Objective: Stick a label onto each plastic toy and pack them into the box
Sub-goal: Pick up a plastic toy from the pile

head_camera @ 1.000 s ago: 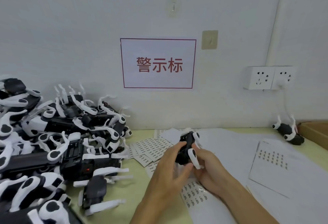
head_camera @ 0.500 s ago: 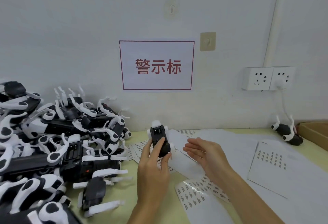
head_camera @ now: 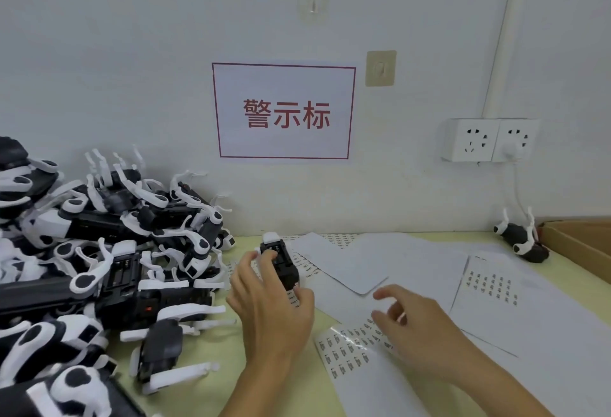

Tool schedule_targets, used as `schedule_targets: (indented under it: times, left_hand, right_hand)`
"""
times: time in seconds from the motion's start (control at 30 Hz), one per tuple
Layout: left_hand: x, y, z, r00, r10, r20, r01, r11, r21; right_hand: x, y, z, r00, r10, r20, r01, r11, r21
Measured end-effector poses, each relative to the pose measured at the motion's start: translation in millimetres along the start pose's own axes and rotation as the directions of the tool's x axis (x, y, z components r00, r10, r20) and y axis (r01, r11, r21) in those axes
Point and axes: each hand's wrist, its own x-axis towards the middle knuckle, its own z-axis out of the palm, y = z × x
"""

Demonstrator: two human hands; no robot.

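Observation:
My left hand (head_camera: pixel 269 307) grips a small black-and-white plastic toy (head_camera: pixel 278 259) upright above the yellow-green table, fingers and thumb wrapped round its body. My right hand (head_camera: pixel 410 320) hovers with loosely spread fingers just over a transparent label sheet (head_camera: pixel 347 349) printed with rows of small labels; it holds nothing. A big pile of black-and-white toys (head_camera: pixel 99 268) fills the left side. A brown cardboard box (head_camera: pixel 582 244) sits at the far right edge, with one toy (head_camera: pixel 520 239) lying beside it.
White backing sheets (head_camera: pixel 390 261) and more label sheets (head_camera: pixel 491 287) cover the table's middle and right. The wall behind carries a red-framed sign (head_camera: pixel 284 111) and two sockets (head_camera: pixel 489 140) with a plugged-in white cable hanging down.
My right hand let go of the toy and moved down and right to the label sheet. My left hand turned the toy upright and keeps holding it.

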Motion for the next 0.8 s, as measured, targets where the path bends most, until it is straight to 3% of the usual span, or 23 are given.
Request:
schedule_targets:
  times: [0.13,0.2,0.27,0.33,0.43,0.53,0.67,0.73,0.8]
  left_hand:
    - [-4.4,11.5,-5.6,0.962,0.249,-0.115,-0.259,0.963,-0.081]
    - [-10.7,20.9,-7.1,0.933,0.36,-0.003,-0.353,0.914,-0.197]
    - [-19.6,28.9,-7.9,0.886,0.418,0.199,-0.361,0.893,-0.27]
    - [-28.7,31.8,-5.5,0.825,0.414,0.384,-0.323,0.904,-0.281]
    - [-34.7,30.7,-4.1,0.785,0.374,0.494,-0.268,0.924,-0.273]
    - [-35.5,31.9,-9.3,0.793,0.233,0.563,-0.055,0.948,-0.314]
    - [-34.3,39.7,-13.5,0.829,-0.032,0.558,0.285,0.883,-0.373]
    - [-32.2,44.7,-15.6,0.807,-0.206,0.554,0.471,0.79,-0.393]
    - [-31.9,46.9,-15.6,0.698,-0.334,0.634,0.68,0.588,-0.438]
  right_hand:
    - [-19.7,6.3,15.2,0.999,-0.038,0.039,0.044,0.982,-0.185]
    - [-23.3,3.4,25.0,0.995,-0.081,0.054,0.093,0.961,-0.259]
    - [-23.5,3.7,33.1,0.993,-0.118,0.025,0.121,0.958,-0.259]
    - [-21.3,6.7,36.1,0.994,-0.106,-0.019,0.102,0.984,-0.145]
    - [-17.6,9.1,34.5,0.995,-0.062,-0.073,0.066,0.996,0.059]
    - [-17.5,5.6,30.4,0.989,-0.032,-0.141,0.069,0.96,0.27]
    - [-20.5,2.1,24.6,0.988,0.032,-0.151,0.046,0.875,0.482]
    - [-21.6,0.8,22.1,0.987,0.078,-0.142,0.015,0.827,0.562]
    - [-21.7,-0.2,20.7,0.985,0.113,-0.133,0.0,0.762,0.648]
